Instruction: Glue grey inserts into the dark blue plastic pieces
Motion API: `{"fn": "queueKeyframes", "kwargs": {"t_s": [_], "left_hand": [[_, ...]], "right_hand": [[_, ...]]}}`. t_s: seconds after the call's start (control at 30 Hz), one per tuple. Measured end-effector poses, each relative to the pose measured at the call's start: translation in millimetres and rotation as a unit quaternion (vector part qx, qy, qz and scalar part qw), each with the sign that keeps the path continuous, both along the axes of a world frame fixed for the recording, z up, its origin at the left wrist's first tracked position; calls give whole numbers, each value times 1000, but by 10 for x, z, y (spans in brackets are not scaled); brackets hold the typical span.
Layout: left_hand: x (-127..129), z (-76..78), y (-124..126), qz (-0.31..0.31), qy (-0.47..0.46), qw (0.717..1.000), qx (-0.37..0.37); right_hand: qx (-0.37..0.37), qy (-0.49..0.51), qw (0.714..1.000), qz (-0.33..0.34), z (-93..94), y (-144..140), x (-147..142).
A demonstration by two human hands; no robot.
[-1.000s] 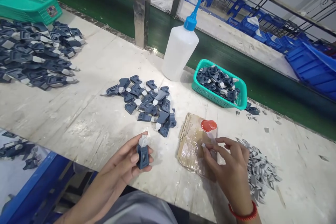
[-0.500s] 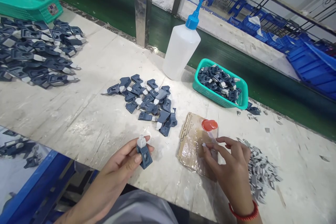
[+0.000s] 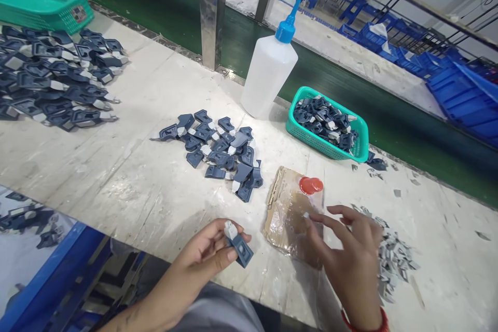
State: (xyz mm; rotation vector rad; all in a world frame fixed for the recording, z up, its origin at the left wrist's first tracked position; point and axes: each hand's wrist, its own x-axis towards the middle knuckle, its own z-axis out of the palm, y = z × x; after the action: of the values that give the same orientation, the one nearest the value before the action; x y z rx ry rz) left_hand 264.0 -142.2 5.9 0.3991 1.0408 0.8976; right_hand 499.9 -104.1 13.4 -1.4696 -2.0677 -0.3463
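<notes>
Between the thumb and fingers of my left hand (image 3: 210, 254) is a dark blue plastic part (image 3: 241, 251) with a light grey tip pointing up and away. My right hand (image 3: 350, 254) pinches a tiny pale piece (image 3: 306, 215) between thumb and index finger, above a piece of cardboard (image 3: 278, 218) with a shiny, wet-looking surface. On the cardboard's far corner sits a glossy red blob (image 3: 310, 185). Beside my right hand lies a heap of small grey pieces (image 3: 397, 259). Similar blue parts (image 3: 220, 158) lie in a loose pile beyond my left hand.
A white squeeze bottle (image 3: 268, 72) with a blue nozzle stands behind the pile. To its right, a green basket (image 3: 319, 148) holds more blue parts. A larger heap (image 3: 58, 78) and another green basket (image 3: 46, 13) occupy the far left. A metal post (image 3: 212, 15) rises at the table's back edge.
My left hand has moved right and slightly nearer to me with the blue part, toward the cardboard. My right hand has shifted slightly right, still pinching the tiny piece.
</notes>
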Motion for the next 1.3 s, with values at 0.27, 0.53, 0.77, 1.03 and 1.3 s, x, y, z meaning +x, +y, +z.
{"fn": "queueKeyframes", "kwargs": {"t_s": [0.27,0.53,0.77,1.03,1.3], "left_hand": [[-13,-118,17,-59,14,995,77],[9,-55,31,-56,22,995,80],[9,-48,28,-51,13,995,88],[15,-40,18,-46,49,994,89],[19,-15,7,-7,7,998,55]], "right_hand": [[-25,84,996,-20,52,-179,-154],[-99,153,977,111,-63,-355,-621],[-103,140,978,117,-115,-350,-718],[-70,52,989,120,-93,-414,-805],[-192,294,935,44,-153,-664,-900]]}}
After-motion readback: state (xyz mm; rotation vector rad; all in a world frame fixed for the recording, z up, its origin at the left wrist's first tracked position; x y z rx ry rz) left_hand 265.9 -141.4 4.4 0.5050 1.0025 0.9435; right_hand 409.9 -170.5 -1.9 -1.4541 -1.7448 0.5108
